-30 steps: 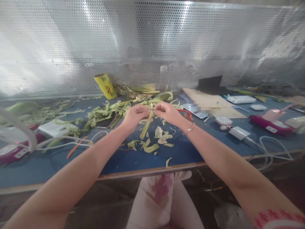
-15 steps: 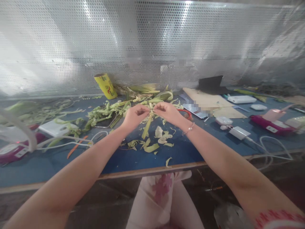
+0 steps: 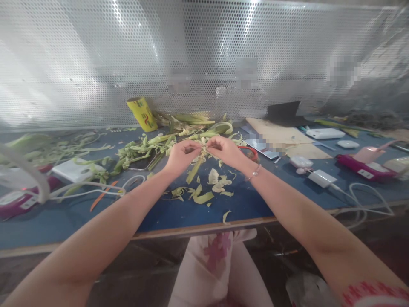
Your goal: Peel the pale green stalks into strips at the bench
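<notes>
My left hand [image 3: 184,154] and my right hand [image 3: 223,149] meet over the middle of the table, thumbs and fingers pinched. Between them is a pale, flower-like plant piece [image 3: 203,147], both sets of fingertips closed on it. Its green stalk [image 3: 194,170] hangs below, tilted down to the left. The exact kind of plant is hard to tell. Loose pale green leaf scraps [image 3: 203,197] lie below my hands. A heap of knotted green stems [image 3: 140,149] sits beside my left hand. Red-orange handles [image 3: 251,150], perhaps of scissors, lie behind my right wrist.
A yellow tube [image 3: 142,114] stands tilted against the perforated metal panel [image 3: 204,51]. A phone [image 3: 263,148] and brown cardboard [image 3: 277,132] lie at the right. White chargers [image 3: 322,179] with cables and a purple power strip [image 3: 364,166] are farther right. An orange strip [image 3: 104,196] lies left.
The green stalk below my hands has swung slightly to the left. My hands have stayed in almost the same place, still pinching the plant piece.
</notes>
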Demonstrator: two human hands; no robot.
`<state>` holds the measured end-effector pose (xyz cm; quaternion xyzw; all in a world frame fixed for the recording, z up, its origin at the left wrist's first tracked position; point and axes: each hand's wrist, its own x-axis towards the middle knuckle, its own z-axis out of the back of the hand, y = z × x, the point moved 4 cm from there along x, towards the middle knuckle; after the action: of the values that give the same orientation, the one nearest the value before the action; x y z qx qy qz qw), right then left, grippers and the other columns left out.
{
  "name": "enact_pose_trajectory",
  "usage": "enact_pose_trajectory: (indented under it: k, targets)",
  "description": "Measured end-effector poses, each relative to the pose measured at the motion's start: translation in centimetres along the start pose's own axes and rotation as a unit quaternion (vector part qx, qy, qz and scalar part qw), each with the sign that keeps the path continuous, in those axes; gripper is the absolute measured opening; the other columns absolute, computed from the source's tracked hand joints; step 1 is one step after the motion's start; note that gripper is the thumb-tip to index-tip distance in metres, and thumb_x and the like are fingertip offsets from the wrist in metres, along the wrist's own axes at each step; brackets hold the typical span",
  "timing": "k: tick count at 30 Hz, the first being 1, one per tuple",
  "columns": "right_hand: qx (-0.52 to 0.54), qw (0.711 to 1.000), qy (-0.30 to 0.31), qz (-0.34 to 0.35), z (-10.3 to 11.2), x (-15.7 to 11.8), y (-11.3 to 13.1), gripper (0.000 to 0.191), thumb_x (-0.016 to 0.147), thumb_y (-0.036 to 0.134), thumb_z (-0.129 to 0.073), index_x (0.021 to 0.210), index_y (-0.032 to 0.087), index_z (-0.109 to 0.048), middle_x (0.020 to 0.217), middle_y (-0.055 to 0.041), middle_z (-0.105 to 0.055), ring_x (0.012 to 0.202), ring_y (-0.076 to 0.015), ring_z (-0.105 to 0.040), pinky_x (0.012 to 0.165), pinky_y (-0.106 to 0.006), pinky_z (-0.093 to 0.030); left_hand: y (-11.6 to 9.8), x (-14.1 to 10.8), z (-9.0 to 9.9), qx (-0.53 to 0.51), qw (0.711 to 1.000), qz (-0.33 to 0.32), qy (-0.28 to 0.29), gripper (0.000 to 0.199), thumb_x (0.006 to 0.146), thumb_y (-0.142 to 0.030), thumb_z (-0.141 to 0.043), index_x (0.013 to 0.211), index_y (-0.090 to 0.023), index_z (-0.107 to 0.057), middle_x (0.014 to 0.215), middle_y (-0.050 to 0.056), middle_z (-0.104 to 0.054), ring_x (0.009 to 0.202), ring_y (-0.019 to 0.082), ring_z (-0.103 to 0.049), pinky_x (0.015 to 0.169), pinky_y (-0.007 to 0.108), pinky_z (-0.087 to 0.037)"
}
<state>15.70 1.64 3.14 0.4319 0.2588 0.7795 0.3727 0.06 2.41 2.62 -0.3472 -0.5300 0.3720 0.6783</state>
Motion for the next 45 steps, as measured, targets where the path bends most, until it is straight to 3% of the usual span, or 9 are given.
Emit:
enact_pose_trajectory:
  k: [12,16,21,29,35,39,45]
  targets:
    - [0.019,0.999,-0.025,0.005,0.0,0.0,-0.4,0.009,0.077,0.024,-0.054,0.082,0.016,-0.053,0.083,-0.0042,-0.061,0.073,-0.0126,-0.056,0.067,-0.027,-0.043,0.6,-0.3,-1.1,-0.075,0.996,0.045,0.016,0.033,0.052,-0.026,-0.077,0.073,-0.015,-0.054,0.064,-0.002,-0.061,0.062,0.011,-0.059,0.069,0.029,-0.051]
    - [-0.04,0.999,-0.019,0.018,0.2,-0.1,-0.3,0.009,0.078,0.025,-0.053,0.083,0.017,-0.055,0.08,-0.0028,-0.061,0.064,-0.011,-0.052,0.061,-0.026,-0.04,0.9,-0.2,-1.1,-0.104,0.991,0.077,0.028,0.034,0.052,-0.024,-0.078,0.074,-0.015,-0.054,0.063,-0.001,-0.062,0.06,0.011,-0.061,0.067,0.029,-0.051]
    - [-0.129,0.988,-0.027,0.085,0.5,-0.1,0.2,0.007,0.079,0.021,-0.051,0.081,0.018,-0.058,0.083,-0.0037,-0.061,0.072,-0.0133,-0.053,0.066,-0.027,-0.04,1.3,-0.4,-1.5,-0.204,0.967,0.152,0.032,0.035,0.053,-0.02,-0.078,0.077,-0.014,-0.053,0.063,-0.001,-0.065,0.059,0.012,-0.064,0.066,0.029,-0.053]
    - [-0.135,0.982,-0.038,0.126,0.4,0.0,-0.1,0.011,0.082,0.025,-0.053,0.08,0.019,-0.063,0.082,-0.0041,-0.063,0.077,-0.0153,-0.057,0.067,-0.028,-0.042,1.4,-0.6,-1.9,-0.275,0.939,0.202,0.029,0.026,0.055,-0.011,-0.076,0.076,-0.012,-0.061,0.065,0.002,-0.066,0.06,0.01,-0.063,0.067,0.024,-0.053]
    - [-0.133,0.984,-0.029,0.118,0.1,-0.2,0.4,0.011,0.081,0.023,-0.055,0.081,0.019,-0.066,0.082,-0.0044,-0.065,0.077,-0.0156,-0.058,0.069,-0.028,-0.043,1.1,-0.7,-1.9,-0.272,0.941,0.194,0.045,0.028,0.053,-0.014,-0.076,0.075,-0.013,-0.06,0.061,0.0,-0.063,0.059,0.01,-0.06,0.064,0.024,-0.05]
    - [-0.151,0.982,-0.034,0.111,-0.2,-0.2,0.6,0.013,0.081,0.02,-0.054,0.082,0.018,-0.067,0.084,-0.0051,-0.065,0.078,-0.0158,-0.058,0.071,-0.029,-0.043,1.0,-0.8,-2.0,-0.262,0.95,0.169,0.011,0.024,0.059,-0.026,-0.073,0.072,-0.014,-0.056,0.065,-0.002,-0.059,0.059,0.007,-0.057,0.063,0.023,-0.048]
    - [-0.171,0.976,-0.038,0.129,-0.9,-0.2,0.8,0.013,0.079,0.014,-0.054,0.079,0.017,-0.067,0.083,-0.0048,-0.067,0.077,-0.0146,-0.059,0.072,-0.027,-0.043,1.6,-0.5,-1.8,-0.07,0.993,0.067,-0.068,0.022,0.073,-0.037,-0.061,0.07,-0.018,-0.049,0.062,-0.004,-0.052,0.057,0.008,-0.05,0.059,0.023,-0.045]
